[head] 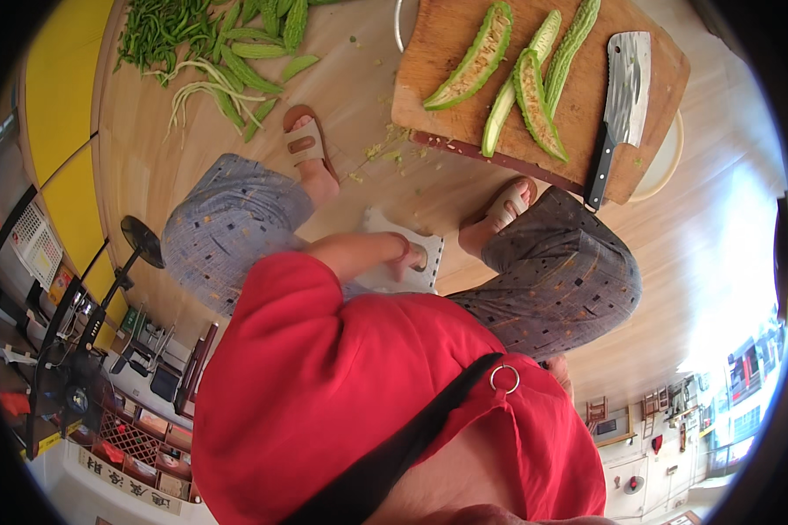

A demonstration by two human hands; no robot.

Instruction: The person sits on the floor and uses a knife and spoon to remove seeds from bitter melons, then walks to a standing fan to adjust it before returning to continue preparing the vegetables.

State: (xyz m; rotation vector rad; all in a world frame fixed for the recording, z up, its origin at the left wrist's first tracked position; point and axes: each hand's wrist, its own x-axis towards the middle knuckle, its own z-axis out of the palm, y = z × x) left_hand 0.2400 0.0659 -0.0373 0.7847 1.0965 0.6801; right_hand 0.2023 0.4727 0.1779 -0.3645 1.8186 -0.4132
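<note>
My left hand [407, 264] is at the edge of a white plastic stool [384, 226] between my legs, its fingers in the handle hole. Only part of my right hand [558, 373] shows beside my right hip; its fingers are hidden. Ahead, a wooden cutting board [427, 79] bears split bitter melon halves [476, 59], some with seeds and pith showing. A hollowed half [502, 111] lies cut side up under a seeded one [537, 105]. One piece [571, 52] lies skin up. At the board's right lies a cleaver [627, 92] with a black handle, touched by neither hand.
Green chili peppers [164, 36], whole bitter melons [246, 69] and pale long beans [213, 92] lie on the floor at the upper left. Pith scraps [391, 149] are scattered near my feet. A pale round dish [663, 161] is partly under the board. A black fan [141, 241] stands left.
</note>
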